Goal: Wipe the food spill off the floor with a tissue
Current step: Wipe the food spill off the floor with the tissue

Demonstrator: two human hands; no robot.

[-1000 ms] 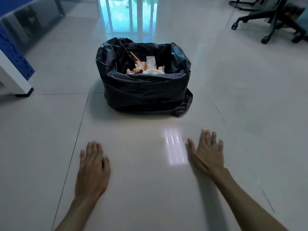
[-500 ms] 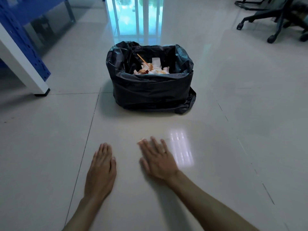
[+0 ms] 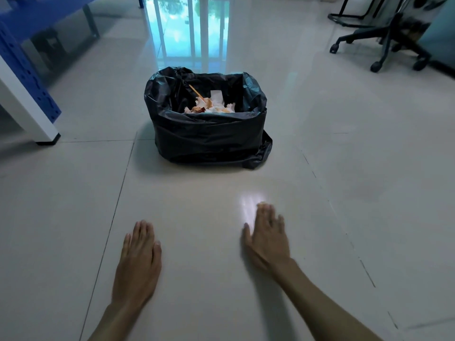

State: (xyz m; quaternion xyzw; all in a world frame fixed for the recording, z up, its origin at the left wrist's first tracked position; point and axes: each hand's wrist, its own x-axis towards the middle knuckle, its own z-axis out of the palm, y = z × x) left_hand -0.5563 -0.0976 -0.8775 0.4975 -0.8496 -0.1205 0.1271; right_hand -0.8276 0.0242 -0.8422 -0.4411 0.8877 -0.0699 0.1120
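My left hand [image 3: 138, 264] lies flat on the pale floor tile, palm down, fingers together, holding nothing. My right hand [image 3: 267, 238] hovers or rests flat to its right, slightly blurred, fingers extended, also holding nothing. Ahead stands a bin lined with a black bag [image 3: 209, 134]. Inside it lie stained white tissues [image 3: 214, 105] with orange-red food marks and a thin wooden stick. I see no tissue in either hand and no spill on the glossy floor [image 3: 197, 193] between my hands and the bin.
A white table leg with a blue perforated panel [image 3: 27, 99] stands at the left. A wheeled office chair base [image 3: 384, 48] is at the far right. A bright window reflection [image 3: 189, 28] shines on the floor behind the bin.
My right hand swept left toward my left hand, then moved back to the right. The left hand stayed flat. The view shifted back from the bin.
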